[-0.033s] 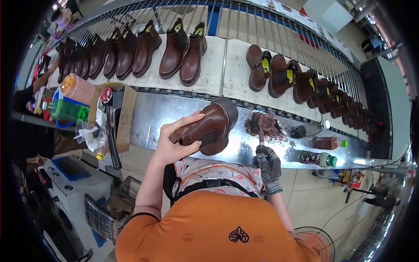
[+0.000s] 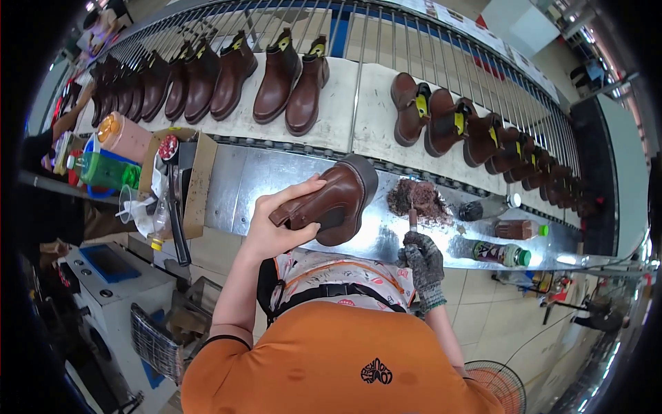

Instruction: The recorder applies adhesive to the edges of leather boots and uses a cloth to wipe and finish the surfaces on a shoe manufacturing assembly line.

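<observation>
My bare left hand (image 2: 276, 217) is closed round the shaft of a brown leather ankle boot (image 2: 334, 196), tilted on its side above the metal bench, its dark sole edge turned up and to the right. In a grey knitted glove, my right hand (image 2: 424, 265) grips a thin brown-handled tool (image 2: 413, 219). The tool's far end reaches a dark brown, crumbly-looking heap (image 2: 417, 196) on the bench; its tip is hidden there, so its kind is unclear. The boot and the tool are apart.
Brown boots stand in a row on the pale conveyor (image 2: 276, 134) beyond the bench (image 2: 238, 176). Several bottles (image 2: 520, 229) lie to the right. At left, a cardboard box (image 2: 200, 181) holds a black-handled brush, near a green bottle (image 2: 103, 171). A co-worker's arm (image 2: 69, 121) shows far left.
</observation>
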A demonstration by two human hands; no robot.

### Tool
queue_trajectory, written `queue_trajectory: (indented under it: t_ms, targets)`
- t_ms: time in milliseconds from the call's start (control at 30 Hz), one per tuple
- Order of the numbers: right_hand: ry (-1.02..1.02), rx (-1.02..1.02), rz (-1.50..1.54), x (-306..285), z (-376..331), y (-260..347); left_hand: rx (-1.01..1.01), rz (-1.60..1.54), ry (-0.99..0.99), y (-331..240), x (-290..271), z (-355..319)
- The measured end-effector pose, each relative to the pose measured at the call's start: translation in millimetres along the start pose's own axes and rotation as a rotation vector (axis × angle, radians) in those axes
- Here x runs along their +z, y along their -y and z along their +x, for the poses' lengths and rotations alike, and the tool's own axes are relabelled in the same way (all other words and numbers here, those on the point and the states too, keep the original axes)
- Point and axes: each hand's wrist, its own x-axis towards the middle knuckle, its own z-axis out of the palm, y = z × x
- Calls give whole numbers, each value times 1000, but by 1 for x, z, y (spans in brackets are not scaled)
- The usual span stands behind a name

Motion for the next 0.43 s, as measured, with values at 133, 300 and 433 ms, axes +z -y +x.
queue_trajectory:
  t_ms: [133,300,433]
  targets:
    - [101,-79,-138,2,-4,45,18,34,22,1,0,-1]
    - [247,-630,-760,20,-8,140,46,54,16,1,5,-3]
    - [379,-756,-913,18,-11,156,40,72,43,-1,7,-4]
